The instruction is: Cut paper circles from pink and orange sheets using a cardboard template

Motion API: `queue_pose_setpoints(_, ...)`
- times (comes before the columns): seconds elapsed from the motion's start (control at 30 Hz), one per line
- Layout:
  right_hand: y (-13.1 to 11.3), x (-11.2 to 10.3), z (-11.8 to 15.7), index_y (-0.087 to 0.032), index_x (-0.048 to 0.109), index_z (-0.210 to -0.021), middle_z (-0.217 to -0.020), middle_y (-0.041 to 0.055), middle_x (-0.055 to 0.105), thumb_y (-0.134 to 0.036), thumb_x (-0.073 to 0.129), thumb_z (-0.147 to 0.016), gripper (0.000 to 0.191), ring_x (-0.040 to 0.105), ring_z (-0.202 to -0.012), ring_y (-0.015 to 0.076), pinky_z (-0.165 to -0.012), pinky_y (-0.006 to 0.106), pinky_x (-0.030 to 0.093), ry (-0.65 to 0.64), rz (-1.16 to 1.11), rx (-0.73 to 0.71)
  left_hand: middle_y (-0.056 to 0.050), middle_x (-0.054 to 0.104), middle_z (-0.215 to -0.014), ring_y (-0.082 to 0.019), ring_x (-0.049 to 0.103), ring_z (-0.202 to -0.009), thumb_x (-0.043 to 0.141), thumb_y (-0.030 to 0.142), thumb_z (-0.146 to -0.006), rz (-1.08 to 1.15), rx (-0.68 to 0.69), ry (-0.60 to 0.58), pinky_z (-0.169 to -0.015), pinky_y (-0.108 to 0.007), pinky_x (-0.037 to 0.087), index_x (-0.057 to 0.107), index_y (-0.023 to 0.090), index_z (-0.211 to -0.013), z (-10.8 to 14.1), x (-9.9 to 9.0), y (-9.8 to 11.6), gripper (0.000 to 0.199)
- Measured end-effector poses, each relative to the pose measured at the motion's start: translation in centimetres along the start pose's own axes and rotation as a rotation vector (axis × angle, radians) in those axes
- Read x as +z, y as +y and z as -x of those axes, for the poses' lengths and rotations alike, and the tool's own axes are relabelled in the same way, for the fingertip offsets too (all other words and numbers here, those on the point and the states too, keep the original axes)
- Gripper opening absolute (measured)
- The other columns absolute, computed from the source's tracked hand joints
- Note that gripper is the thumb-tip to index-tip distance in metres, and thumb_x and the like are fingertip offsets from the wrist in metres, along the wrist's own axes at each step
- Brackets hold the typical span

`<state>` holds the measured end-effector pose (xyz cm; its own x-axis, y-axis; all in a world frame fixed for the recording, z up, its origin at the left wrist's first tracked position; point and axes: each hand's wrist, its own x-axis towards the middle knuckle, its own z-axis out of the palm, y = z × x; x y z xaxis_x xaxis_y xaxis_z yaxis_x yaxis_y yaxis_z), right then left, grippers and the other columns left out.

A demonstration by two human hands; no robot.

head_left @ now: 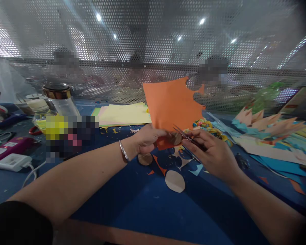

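Note:
An orange sheet of paper [170, 102] with scalloped cuts along its right edge stands raised above the blue table. My left hand [149, 137] pinches its lower left part, beside a round brownish piece [175, 139] at the sheet's lower edge. In my right hand [209, 149] is a pair of scissors [193, 140], its blades pointing up and left in front of the sheet. Below my hands, a pale oval cutout [175, 181] lies on the table, and another round piece [145, 159] is near my left wrist.
Stacked pale yellow sheets [124, 114] lie behind my left hand. Orange and blue scraps [159, 165] are scattered near the middle. Jars and a bottle [39, 114], a white charger [14, 162] and its cable are at left; layered cut papers [277, 146] lie at right.

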<state>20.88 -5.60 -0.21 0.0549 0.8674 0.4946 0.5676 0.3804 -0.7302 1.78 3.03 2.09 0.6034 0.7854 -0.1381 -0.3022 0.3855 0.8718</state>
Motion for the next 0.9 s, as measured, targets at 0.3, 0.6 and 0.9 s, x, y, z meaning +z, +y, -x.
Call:
queue_pose_setpoints(0.3,-0.7,-0.2,-0.2,-0.022,0.073,-0.094,-0.073,0.0045,0.077,-0.066,0.074,-0.090,0.043,0.072,-0.061,0.0206,-0.055,0.031,0.056,-0.019,0.021,0.055,-0.006,0.074,-0.076,-0.013,0.069,-0.073,0.068,-0.008,-0.073,0.000,0.012,-0.037,-0.097,-0.036,0.057,0.073,0.010,-0.074,0.5,0.6,0.0,0.019)
queue_pose_setpoints(0.6,-1.3,-0.4,-0.4,-0.024,0.073,-0.083,-0.049,-0.0048,0.050,-0.061,0.071,-0.092,0.038,0.042,-0.041,0.0119,-0.039,0.027,0.029,-0.049,0.090,0.024,-0.006,0.075,-0.074,-0.014,0.070,-0.073,0.061,-0.003,-0.083,0.014,-0.062,-0.054,-0.087,-0.031,0.056,0.074,0.011,-0.078,0.7,0.6,0.4,0.020)
queue_pose_setpoints(0.9,-0.4,-0.4,-0.4,-0.023,0.069,-0.083,-0.050,-0.0068,0.046,-0.068,0.074,-0.088,0.046,0.038,-0.040,0.0107,-0.037,0.027,0.026,-0.049,-0.035,0.126,-0.012,0.082,-0.093,-0.021,0.077,-0.077,0.059,0.013,-0.096,-0.042,-0.181,-0.188,-0.089,-0.042,0.060,0.080,0.012,-0.102,0.2,-0.3,0.4,0.021)
